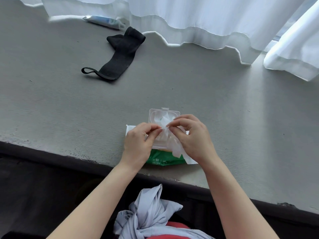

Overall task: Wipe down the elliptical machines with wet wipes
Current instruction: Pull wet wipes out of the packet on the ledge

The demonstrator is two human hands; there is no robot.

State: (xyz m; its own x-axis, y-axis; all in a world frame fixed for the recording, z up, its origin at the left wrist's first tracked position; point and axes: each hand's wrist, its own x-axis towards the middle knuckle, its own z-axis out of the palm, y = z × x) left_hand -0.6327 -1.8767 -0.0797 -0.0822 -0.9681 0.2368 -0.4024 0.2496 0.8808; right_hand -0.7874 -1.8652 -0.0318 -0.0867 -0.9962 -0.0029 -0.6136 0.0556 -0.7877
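**Both hands pinching a wet wipe above the open pack**

We see a green and white pack of wet wipes (164,158) lying on a grey ledge (189,94), close to its near edge. Its clear plastic lid (164,113) is flipped open toward the far side. A white wet wipe (172,140) rises from the opening and trails down toward the near right, across the pack.

Our left hand (138,144) and right hand (191,135) meet over the opening, fingertips almost touching. Each pinches the wipe between thumb and fingers at its upper part, the left from the left side, the right from the right. We cannot tell whether the wipe is fully free of the pack.

Far to the left on the ledge lies a black sock-like strap with a loop (117,54), and beyond it a white and blue tube (105,21). White curtains (207,19) hang along the far side. Near us, a pale knotted shirt (151,214) fills the bottom of the view.
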